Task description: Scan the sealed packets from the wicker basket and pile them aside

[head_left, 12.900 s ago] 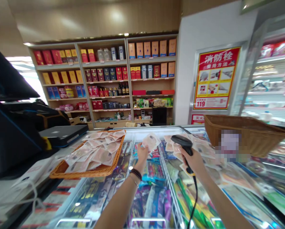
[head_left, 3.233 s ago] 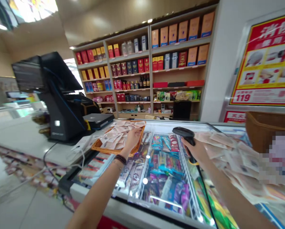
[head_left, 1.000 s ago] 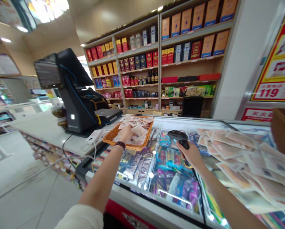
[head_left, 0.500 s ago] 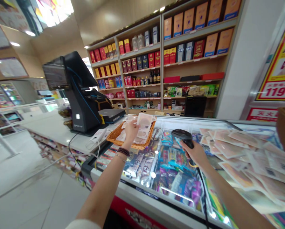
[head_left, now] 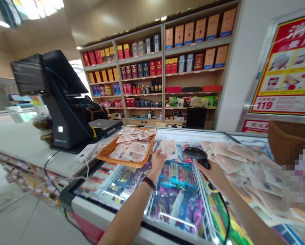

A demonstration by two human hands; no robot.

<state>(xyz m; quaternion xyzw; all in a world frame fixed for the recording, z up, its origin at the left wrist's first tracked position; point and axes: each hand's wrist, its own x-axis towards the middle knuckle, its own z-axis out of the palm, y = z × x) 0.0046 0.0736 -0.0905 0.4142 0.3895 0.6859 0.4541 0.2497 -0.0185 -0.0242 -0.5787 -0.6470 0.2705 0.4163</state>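
Between the thumb and fingers of my left hand [head_left: 158, 162] is a flat, pale, see-through packet [head_left: 169, 149] with a small dark code on it. That hand is over the glass top of a freezer, just right of a wicker basket [head_left: 128, 162] that holds several similar packets [head_left: 135, 149]. My right hand [head_left: 210, 173] is wrapped round the handle of a black barcode scanner [head_left: 196, 154], whose head points left toward the packet. A black cable runs down from the scanner. Right of my right hand, a loose pile of the same kind of packets [head_left: 244, 163] lies on the glass.
A black checkout terminal [head_left: 63, 109] stands on the white counter [head_left: 4, 139] at left, beside a flat dark box [head_left: 105, 127]. White and black cables cross the counter edge. Wrapped goods show under the freezer glass [head_left: 175, 200]. A brown basket [head_left: 290, 143] stands far right; shelves line the back wall.
My left hand has lifted the packet out of the wicker basket and moved right, close to the scanner. My right hand still grips the scanner. The view has turned to the right.
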